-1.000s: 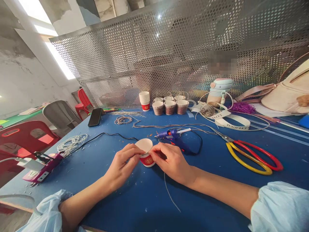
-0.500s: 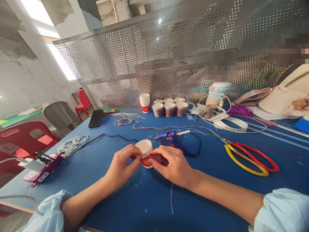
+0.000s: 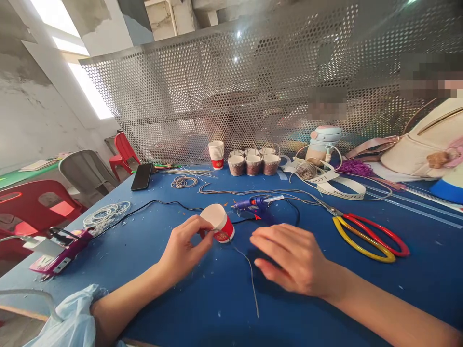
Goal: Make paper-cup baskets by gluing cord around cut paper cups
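My left hand (image 3: 186, 248) grips a small red and white paper cup (image 3: 219, 223), tilted with its white base toward me, just above the blue table (image 3: 202, 308). A thin grey string (image 3: 249, 274) trails from the cup toward the near edge. My right hand (image 3: 291, 258) hovers to the right of the cup, fingers spread, holding nothing. A blue glue gun (image 3: 258, 205) lies just behind the cup with its black cord.
Red and yellow scissors (image 3: 365, 233) lie to the right. A stack of cups (image 3: 216, 154), several string-wrapped cups (image 3: 253, 163), ribbon (image 3: 340, 185) and twine sit at the back by a perforated metal screen. A phone (image 3: 142, 176), a wire coil (image 3: 106, 212) and a pink power strip (image 3: 58, 253) lie at left.
My right hand has let go of the cup and drawn back to the right, opening. The left hand has kept the cup and tilted it.
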The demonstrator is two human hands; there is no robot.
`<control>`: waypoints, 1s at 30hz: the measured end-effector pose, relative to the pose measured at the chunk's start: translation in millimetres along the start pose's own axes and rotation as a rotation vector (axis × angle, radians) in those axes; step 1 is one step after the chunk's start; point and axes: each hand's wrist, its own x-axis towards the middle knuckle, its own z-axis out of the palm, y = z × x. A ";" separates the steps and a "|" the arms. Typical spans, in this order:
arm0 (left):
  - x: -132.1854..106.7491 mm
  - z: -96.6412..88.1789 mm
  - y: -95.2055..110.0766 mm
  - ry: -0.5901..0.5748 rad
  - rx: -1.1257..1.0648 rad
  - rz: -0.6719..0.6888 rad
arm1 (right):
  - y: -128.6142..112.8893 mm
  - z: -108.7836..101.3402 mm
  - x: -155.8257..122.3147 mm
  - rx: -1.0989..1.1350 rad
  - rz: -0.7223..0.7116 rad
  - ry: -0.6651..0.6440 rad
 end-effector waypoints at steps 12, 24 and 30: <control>-1.5 1.5 -1.4 -0.035 0.026 0.033 | 48.8 28.6 -17.7 0.176 0.963 -0.139; -2.7 1.3 -4.4 -0.044 0.057 0.040 | 43.4 33.4 -8.5 0.247 1.003 -0.161; 1.1 0.7 -6.5 -0.019 0.033 -0.014 | 9.8 -0.4 1.3 0.492 1.092 -0.158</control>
